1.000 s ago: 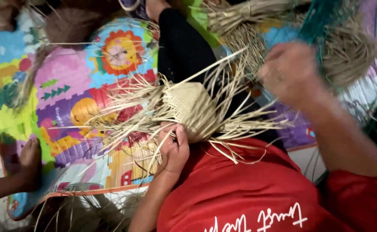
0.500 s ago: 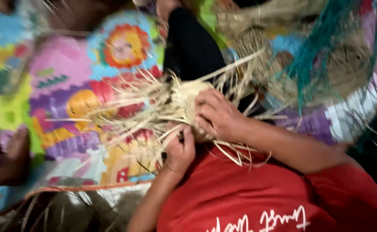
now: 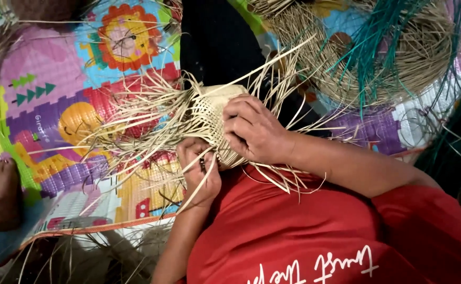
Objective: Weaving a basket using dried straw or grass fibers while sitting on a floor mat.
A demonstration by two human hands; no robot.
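Woven straw piece (image 3: 212,113), half-finished, sits held against the person's lap above a colourful play mat (image 3: 57,105), loose strands fanning to the left. For a tight weave, each strand is best kept taut and pressed flat against the finished rows. Right hand (image 3: 254,131) lies palm-down over the woven body, its grip closed on it. Left hand (image 3: 199,176), below, curls with fingers pinching a single straw strand (image 3: 201,184).
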